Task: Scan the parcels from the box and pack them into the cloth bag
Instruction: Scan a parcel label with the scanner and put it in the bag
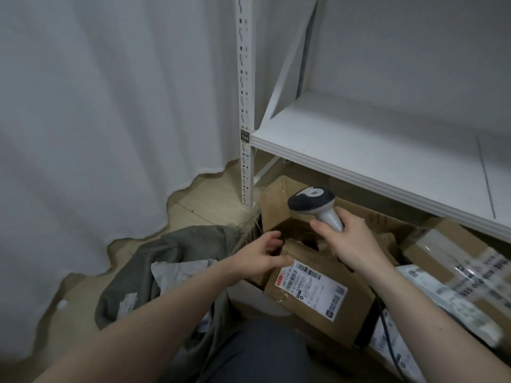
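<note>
Right hand (347, 239) wraps its fingers round the pale grey handle of a handheld barcode scanner with a dark grey head (315, 204); the scanner head sits up and to the left of the fist, over the far part of the open brown cardboard box (276, 205).

Left hand (262, 259) lies with fingers loosely spread, thumb resting on the top left edge of a brown cardboard parcel bearing a white printed shipping label (312, 286). Fingertips reach toward the box's dark interior; whether they touch anything inside is not clear. No firm grasp visible.

That labelled parcel sits in the near part of the box, label face up, tilted slightly. To its right: a taped brown carton with printed tape (453, 261) and a grey-white plastic mailer (442, 291), blurred. A black cable (387, 327) runs down at near right.

Olive-grey cloth bag (177, 250) lies slumped on the beige floor (204, 194), left of the box and touching it; pale grey mailers (179, 269) show in its mouth.

White metal shelf board (387, 139) overhangs the far right; perforated white upright post (244, 106) stands beside it. White curtain (96, 106) fills the left.
</note>
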